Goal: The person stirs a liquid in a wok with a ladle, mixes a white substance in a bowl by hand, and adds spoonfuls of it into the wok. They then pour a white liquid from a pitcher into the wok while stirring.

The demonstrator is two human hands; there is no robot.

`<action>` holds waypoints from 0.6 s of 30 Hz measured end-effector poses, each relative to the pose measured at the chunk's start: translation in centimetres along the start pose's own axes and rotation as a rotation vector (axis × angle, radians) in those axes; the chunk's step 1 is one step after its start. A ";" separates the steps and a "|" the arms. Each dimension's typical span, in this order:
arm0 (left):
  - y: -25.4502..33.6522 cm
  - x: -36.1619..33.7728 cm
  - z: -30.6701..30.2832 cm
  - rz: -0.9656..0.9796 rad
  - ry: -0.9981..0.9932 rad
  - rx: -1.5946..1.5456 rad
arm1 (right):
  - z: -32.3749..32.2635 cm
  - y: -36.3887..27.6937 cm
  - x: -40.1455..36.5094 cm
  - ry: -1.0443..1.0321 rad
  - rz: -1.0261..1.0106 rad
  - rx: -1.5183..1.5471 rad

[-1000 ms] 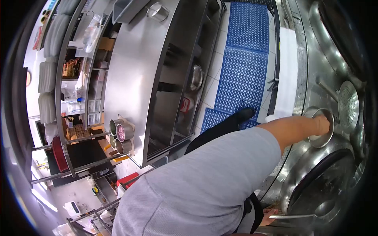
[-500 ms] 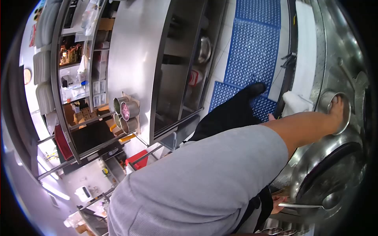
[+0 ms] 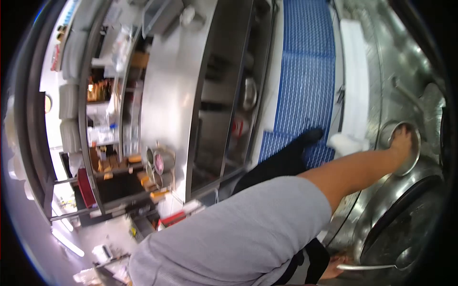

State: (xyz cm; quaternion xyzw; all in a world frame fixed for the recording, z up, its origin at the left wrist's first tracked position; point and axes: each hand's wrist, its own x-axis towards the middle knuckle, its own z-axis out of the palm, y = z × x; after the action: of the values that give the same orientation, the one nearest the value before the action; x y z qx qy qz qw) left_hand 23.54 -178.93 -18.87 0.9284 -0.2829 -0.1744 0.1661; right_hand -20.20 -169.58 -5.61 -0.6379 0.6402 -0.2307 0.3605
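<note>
The left hand [image 3: 402,143] dips its fingers into a round metal pot [image 3: 410,164]. The pot sits on a shiny metal surface [image 3: 377,100], between a strainer [image 3: 432,107] and a big dark wok [image 3: 405,224]. I cannot tell if the grip of the left hand is apart or together, because the fingers are blurry and partly down inside the pot. What is in the pot is too hard to see.

The right hand [image 3: 335,267] is low down, next to some black cloth [image 3: 317,260]. Its grip is closed around the end of a long ladle [image 3: 372,268]. The round end of the ladle is at the wok, but I cannot tell if it touches it. The left arm wears a grey sleeve [image 3: 238,224] that ends near the elbow.

A white towel [image 3: 355,81] lies in a long strip by the edge of the metal surface, and one end is bunched up near the left arm. A blue mat [image 3: 307,86] covers part of the floor. A black shoe [image 3: 312,136] is on the mat.
</note>
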 end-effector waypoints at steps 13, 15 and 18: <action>-1.3 -4.1 -7.1 0.185 -0.070 0.304 | -0.5 0.6 -0.3 -0.070 0.071 -0.139; -1.8 -3.4 -5.5 0.202 -0.010 0.313 | -0.2 2.7 0.3 -0.076 0.093 -0.132; -1.2 -3.9 -7.1 0.204 -0.083 0.380 | 0.4 3.7 -0.4 0.001 -0.024 -0.057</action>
State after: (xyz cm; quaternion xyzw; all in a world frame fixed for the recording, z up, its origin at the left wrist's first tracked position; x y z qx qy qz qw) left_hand 24.01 -174.22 -12.22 0.9016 -0.4099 -0.1382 -0.0068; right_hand -22.32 -168.85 -8.66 -0.6556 0.6389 -0.2169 0.3391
